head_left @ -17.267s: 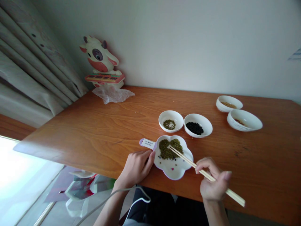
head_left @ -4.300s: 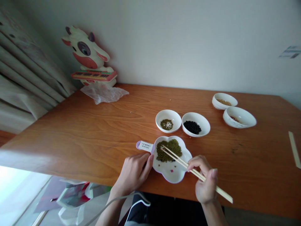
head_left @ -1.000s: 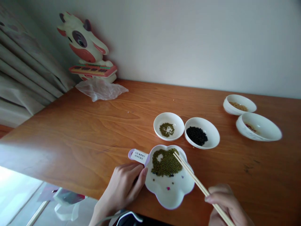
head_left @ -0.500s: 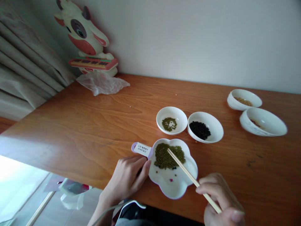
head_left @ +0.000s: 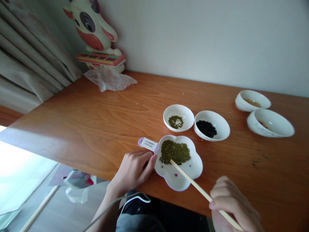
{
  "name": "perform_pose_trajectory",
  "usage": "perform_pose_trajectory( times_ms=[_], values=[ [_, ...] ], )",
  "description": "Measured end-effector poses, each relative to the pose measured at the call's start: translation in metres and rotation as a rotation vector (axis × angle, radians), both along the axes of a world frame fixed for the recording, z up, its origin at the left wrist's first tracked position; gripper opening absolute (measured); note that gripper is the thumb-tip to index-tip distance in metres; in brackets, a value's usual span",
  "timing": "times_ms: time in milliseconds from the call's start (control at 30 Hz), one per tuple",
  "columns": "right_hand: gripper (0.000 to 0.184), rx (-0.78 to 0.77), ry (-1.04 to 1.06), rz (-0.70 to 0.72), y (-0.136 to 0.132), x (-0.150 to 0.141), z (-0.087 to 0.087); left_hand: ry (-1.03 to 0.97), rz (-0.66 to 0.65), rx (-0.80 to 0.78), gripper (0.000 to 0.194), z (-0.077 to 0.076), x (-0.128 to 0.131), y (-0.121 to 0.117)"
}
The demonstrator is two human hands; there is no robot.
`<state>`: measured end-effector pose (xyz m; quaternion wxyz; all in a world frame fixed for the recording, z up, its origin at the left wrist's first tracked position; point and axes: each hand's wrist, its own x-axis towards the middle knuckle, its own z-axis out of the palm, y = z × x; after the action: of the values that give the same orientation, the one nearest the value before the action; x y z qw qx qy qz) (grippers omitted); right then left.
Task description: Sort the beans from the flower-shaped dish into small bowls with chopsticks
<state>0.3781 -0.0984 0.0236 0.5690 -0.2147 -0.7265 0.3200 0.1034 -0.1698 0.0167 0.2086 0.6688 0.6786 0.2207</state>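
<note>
Flower-shaped dish (head_left: 180, 184) set on table (head_left: 96, 125), near front edge: white, purple-rimmed, lobed, stubby handle (head_left: 149, 144) labelled in print. Green beans (head_left: 177, 151) heaped in far part; near part mostly bare, pink mark seen. Handle side of dish touched by left hand (head_left: 135, 169), fingers curled; whether rim is gripped cannot be told. Chopsticks (head_left: 195, 184) clasped in right hand (head_left: 234, 203), right of dish, tips lowered at beans' near edge. Beyond dish: green-bean bowl (head_left: 189, 116), black-bean bowl (head_left: 224, 129).
</note>
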Motion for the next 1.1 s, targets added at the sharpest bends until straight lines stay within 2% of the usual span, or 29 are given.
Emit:
perform_pose_trajectory(
  times_ms=[200,467,767,900,1100],
  values=[
    [0.074,-0.016,-0.021,0.028,-0.002,-0.006,-0.004,0.034,0.024,0.016,0.037,0.001,0.003,0.0],
    [0.075,-0.155,-0.01,0.009,-0.003,-0.009,-0.007,0.041,0.032,0.035,0.038,0.0,0.004,0.001],
    [0.086,-0.254,-0.047,0.115,-0.003,-0.015,0.005,0.035,0.01,0.026,0.039,0.002,0.003,0.003],
    [0.087,-0.258,-0.081,0.098,0.001,-0.018,0.006,0.031,0.008,0.025,0.039,0.003,0.003,0.004],
    [0.082,-0.198,-0.097,0.121,0.002,-0.014,-0.003,0.018,0.001,0.036,0.038,0.002,0.003,0.002]
  ],
)
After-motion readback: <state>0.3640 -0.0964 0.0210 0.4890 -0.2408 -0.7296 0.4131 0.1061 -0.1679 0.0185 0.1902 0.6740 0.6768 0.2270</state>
